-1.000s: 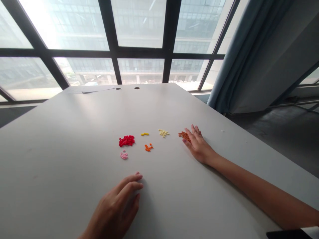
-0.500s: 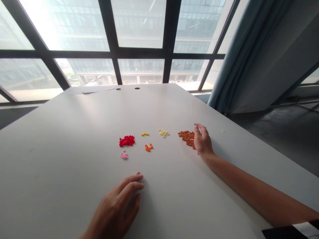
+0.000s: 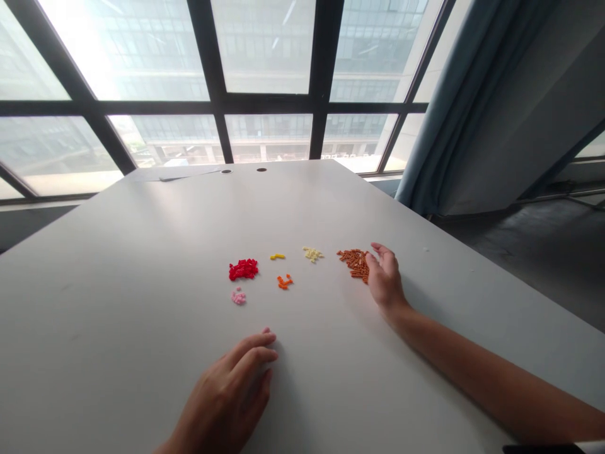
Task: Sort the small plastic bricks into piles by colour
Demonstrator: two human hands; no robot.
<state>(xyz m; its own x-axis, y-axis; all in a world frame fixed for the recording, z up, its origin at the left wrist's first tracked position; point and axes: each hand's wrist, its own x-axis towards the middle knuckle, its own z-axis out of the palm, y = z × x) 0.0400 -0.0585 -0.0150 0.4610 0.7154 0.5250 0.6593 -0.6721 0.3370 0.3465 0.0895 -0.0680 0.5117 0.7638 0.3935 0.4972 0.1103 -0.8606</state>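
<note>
My right hand [image 3: 385,275] rests at the right side of a pile of small brown pieces [image 3: 354,261], its thumb and fingers apart and covering the pile's edge. Nothing shows in its grasp. My left hand [image 3: 229,381] lies on the white table [image 3: 142,302] near the front, fingers loosely bent and apart, holding nothing. Beyond it sit small groups of similar pieces: pink pieces [image 3: 239,297], a heap of red pieces [image 3: 243,269], orange pieces [image 3: 284,282], a few yellow pieces [image 3: 277,256] and pale yellow pieces [image 3: 312,254].
At the far left of the table lies a flat white sheet [image 3: 174,173]. Two round holes sit near the far edge, one being a dark hole [image 3: 261,169]. Large windows stand behind, and a blue curtain [image 3: 432,145] hangs to the right.
My right hand has shifted slightly down along the brown pile's edge, its fingers a little more apart. My left hand stays nearly still; the view has tilted slightly.
</note>
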